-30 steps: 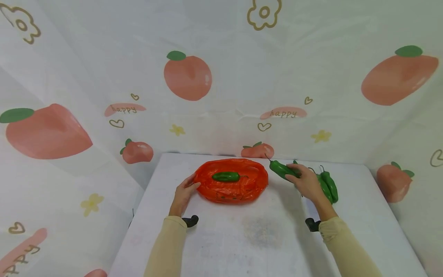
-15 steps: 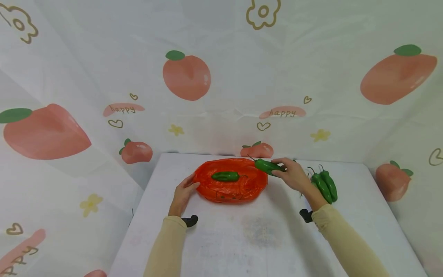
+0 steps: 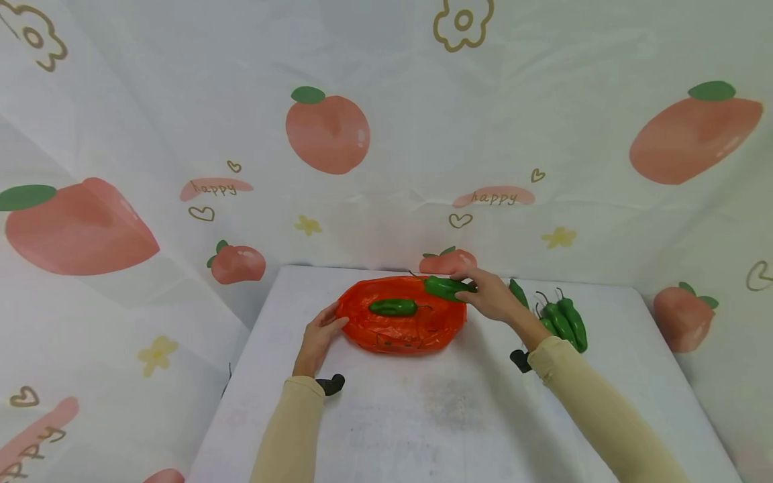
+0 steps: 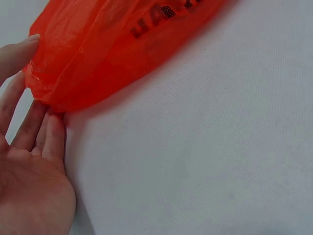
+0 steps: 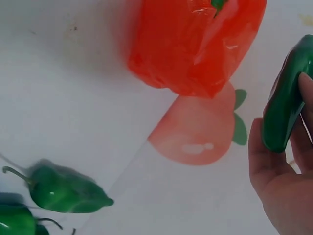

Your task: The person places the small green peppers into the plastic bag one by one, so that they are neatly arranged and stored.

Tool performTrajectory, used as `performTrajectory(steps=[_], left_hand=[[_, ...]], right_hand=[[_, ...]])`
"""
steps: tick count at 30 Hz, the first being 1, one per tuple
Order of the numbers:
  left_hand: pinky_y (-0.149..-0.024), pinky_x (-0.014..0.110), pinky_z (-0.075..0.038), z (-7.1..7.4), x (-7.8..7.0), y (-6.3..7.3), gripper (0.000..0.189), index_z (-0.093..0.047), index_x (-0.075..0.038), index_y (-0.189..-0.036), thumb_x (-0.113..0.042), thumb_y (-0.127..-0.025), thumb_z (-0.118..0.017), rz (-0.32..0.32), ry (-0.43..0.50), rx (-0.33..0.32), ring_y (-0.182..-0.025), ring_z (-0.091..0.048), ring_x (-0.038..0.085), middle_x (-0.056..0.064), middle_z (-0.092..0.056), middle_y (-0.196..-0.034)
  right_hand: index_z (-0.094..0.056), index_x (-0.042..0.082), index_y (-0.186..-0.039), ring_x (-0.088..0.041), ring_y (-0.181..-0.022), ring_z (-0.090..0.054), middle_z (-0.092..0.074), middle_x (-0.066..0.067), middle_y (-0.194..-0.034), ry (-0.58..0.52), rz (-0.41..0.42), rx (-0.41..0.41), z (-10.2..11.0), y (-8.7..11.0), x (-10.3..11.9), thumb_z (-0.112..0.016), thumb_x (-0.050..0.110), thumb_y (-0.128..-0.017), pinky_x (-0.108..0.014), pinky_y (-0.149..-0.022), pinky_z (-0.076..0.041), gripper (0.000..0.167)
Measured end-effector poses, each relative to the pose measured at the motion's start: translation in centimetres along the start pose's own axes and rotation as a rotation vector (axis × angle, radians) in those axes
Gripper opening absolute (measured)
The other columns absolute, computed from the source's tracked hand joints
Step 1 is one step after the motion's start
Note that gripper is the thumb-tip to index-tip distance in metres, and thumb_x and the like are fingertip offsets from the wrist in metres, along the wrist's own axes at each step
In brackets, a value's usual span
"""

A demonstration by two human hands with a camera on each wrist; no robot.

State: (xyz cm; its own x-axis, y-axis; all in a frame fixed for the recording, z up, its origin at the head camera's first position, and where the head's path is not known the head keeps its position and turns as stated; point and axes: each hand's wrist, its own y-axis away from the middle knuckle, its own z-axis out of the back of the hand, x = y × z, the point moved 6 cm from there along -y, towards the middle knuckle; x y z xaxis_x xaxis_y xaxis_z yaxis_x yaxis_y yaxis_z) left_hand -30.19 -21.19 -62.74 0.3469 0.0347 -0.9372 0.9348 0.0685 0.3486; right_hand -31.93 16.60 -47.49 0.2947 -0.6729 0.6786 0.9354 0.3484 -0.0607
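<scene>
A red plastic bag (image 3: 443, 332) lies spread open like a bowl on the table, dark print on its side. My left hand (image 3: 318, 339) holds its left edge; in the left wrist view the thumb (image 4: 22, 53) lies on one side of the plastic and the fingers on the other. One green pepper (image 3: 394, 308) rests inside the bag. Above the bag's right rim, my right hand (image 3: 492, 296) grips another green pepper (image 3: 441, 288) between thumb and fingers, its stem pointing left. The right wrist view shows that pepper's smooth blunt end (image 5: 281, 122).
To the right on the white table (image 3: 386, 429) lie several more green peppers (image 3: 570, 318), with a single pepper (image 3: 517, 293) slightly apart, behind my right forearm. A white cloth backdrop (image 3: 398, 221) printed with fruit rises right behind the table's far edge.
My right hand has carried its pepper leftward from beside the other peppers to over the bag's right side. My left hand and the bag have stayed in place.
</scene>
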Motion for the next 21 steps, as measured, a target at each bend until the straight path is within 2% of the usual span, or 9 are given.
performTrajectory(steps=[5, 11, 16, 21], left_hand=[[-0.122, 0.041, -0.039, 0.0, 0.0, 0.0, 0.057, -0.053, -0.026, -0.149, -0.023, -0.096, -0.072, -0.007, 0.006, -0.001, -0.146, -0.044, 0.025, 0.002, -0.048, -0.157], [-0.123, 0.041, -0.038, 0.1, 0.2, -0.1, 0.057, -0.051, -0.025, -0.15, -0.023, -0.097, -0.071, -0.01, 0.001, 0.006, -0.146, -0.043, 0.025, 0.002, -0.046, -0.158], [-0.122, 0.042, -0.039, 0.4, 0.3, -0.1, 0.058, -0.052, -0.025, -0.15, -0.022, -0.096, -0.072, -0.01, 0.009, -0.007, -0.145, -0.046, 0.025, 0.003, -0.048, -0.157], [-0.123, 0.042, -0.038, 0.3, 0.2, -0.1, 0.058, -0.051, -0.025, -0.15, -0.024, -0.096, -0.072, -0.006, 0.012, 0.009, -0.145, -0.044, 0.025, 0.003, -0.047, -0.158]], right_hand=[[-0.064, 0.009, -0.129, -0.033, -0.107, -0.068, -0.067, -0.014, -0.127, 0.009, 0.028, 0.05, -0.3, -1.2, 1.2, -0.07, 0.011, -0.096, -0.049, -0.095, -0.059, 0.034], [-0.066, 0.007, -0.132, -0.032, -0.117, -0.065, -0.068, -0.012, -0.131, -0.029, 0.121, 0.099, -1.0, -2.9, 3.0, -0.072, 0.003, -0.092, -0.054, -0.104, -0.054, 0.041], [-0.07, 0.002, -0.125, -0.036, -0.112, -0.068, -0.072, -0.016, -0.122, -0.025, 0.15, 0.105, -1.9, -4.1, 4.2, -0.074, 0.004, -0.09, -0.054, -0.1, -0.056, 0.035], [-0.072, 0.002, -0.119, -0.033, -0.109, -0.069, -0.074, -0.015, -0.118, -0.019, 0.163, 0.102, -2.7, -5.0, 4.9, -0.078, 0.007, -0.087, -0.049, -0.096, -0.058, 0.032]])
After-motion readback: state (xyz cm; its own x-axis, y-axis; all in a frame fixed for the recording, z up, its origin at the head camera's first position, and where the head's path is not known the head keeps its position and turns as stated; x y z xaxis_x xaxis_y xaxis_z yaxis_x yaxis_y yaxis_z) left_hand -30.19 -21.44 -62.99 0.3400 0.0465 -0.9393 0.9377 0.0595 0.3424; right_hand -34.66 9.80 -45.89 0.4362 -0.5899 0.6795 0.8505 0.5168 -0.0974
